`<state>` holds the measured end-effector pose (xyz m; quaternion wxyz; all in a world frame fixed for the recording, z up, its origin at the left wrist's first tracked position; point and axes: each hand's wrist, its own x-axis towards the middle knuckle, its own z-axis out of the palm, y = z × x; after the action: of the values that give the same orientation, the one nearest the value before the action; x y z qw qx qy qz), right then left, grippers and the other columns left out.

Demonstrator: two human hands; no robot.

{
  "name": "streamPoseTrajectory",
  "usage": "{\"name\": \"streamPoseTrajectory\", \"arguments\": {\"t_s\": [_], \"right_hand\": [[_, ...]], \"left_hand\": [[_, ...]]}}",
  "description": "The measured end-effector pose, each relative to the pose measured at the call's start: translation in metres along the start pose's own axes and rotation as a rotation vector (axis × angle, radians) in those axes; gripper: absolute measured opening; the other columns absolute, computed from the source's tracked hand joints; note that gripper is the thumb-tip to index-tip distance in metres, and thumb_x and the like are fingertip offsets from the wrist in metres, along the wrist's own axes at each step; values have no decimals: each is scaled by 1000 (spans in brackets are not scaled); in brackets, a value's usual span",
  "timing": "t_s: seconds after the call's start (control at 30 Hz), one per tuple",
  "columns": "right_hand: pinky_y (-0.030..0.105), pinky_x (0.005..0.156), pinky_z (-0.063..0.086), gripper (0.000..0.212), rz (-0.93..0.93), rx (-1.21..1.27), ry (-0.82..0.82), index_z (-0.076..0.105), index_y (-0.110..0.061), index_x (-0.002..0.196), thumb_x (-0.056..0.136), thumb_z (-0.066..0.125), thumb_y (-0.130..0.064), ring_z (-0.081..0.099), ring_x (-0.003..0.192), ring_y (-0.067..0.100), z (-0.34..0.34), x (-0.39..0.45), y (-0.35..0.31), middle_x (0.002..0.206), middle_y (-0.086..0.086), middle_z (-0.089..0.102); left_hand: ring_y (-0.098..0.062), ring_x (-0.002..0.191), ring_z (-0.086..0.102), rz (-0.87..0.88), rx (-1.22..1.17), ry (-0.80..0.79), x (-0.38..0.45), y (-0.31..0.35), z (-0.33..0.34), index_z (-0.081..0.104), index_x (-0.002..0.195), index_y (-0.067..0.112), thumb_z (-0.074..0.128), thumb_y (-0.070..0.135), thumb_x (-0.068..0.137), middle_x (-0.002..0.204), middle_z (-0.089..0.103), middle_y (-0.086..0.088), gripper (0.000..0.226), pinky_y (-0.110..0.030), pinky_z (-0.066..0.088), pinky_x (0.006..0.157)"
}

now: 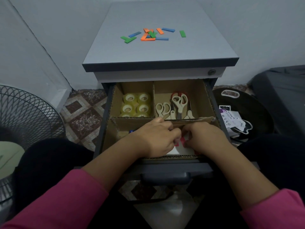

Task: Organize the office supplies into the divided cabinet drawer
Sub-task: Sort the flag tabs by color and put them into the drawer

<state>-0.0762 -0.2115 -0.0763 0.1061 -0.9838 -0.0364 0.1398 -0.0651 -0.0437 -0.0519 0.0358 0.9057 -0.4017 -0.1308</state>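
Both hands work in the near right compartment of the cardboard-divided grey cabinet drawer (212, 100); the step looks best done by squaring the small red and white items (182, 142) flat against the divider before letting go. The left hand (158, 138) and right hand (204, 138) have fingers curled, apparently pinching these items, though the contact is largely hidden. The scattered orange, green and blue flat strips (149, 35) on the cabinet top are not yet sorted.

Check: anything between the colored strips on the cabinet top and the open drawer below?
Nothing visible. The colored strips lie loose on the cabinet top; the drawer is pulled open beneath its front edge. Both hands, left hand and right hand, occupy the near compartment.
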Motion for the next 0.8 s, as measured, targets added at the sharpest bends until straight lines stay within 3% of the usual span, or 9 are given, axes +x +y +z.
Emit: {"name": "streamPoseTrajectory", "arguments": {"t_s": [0.17,0.53,0.7,0.8], "right_hand": [[25,68,39,24,-34,-15,41,63,-35,101,78,67,-39,62,99,21,4,3,-1,104,-3,65],[26,66,39,26,-78,-26,106,64,-32,99,78,65,-47,63,95,22,10,5,1,101,-1,66],[27,67,41,34,-91,-8,99,64,-32,102,77,64,-54,63,96,22,10,6,-1,102,-1,66],[27,68,42,34,-83,17,86,65,-35,104,77,65,-55,62,97,22,6,3,0,103,-2,66]], "left_hand": [[-12,94,28,-1,-15,1,0,0,0,48,120,25,35,27,98,119,48,-1,26,-17,11,74],[-11,97,30,2,-37,22,-1,0,-1,49,120,24,36,26,98,118,48,0,25,-15,10,75],[-7,91,22,10,-34,28,-2,1,0,48,120,24,36,25,98,117,49,1,25,-14,9,76],[-10,95,28,-3,-36,13,-1,-1,0,48,119,25,37,26,97,117,49,0,25,-14,10,77]]}}
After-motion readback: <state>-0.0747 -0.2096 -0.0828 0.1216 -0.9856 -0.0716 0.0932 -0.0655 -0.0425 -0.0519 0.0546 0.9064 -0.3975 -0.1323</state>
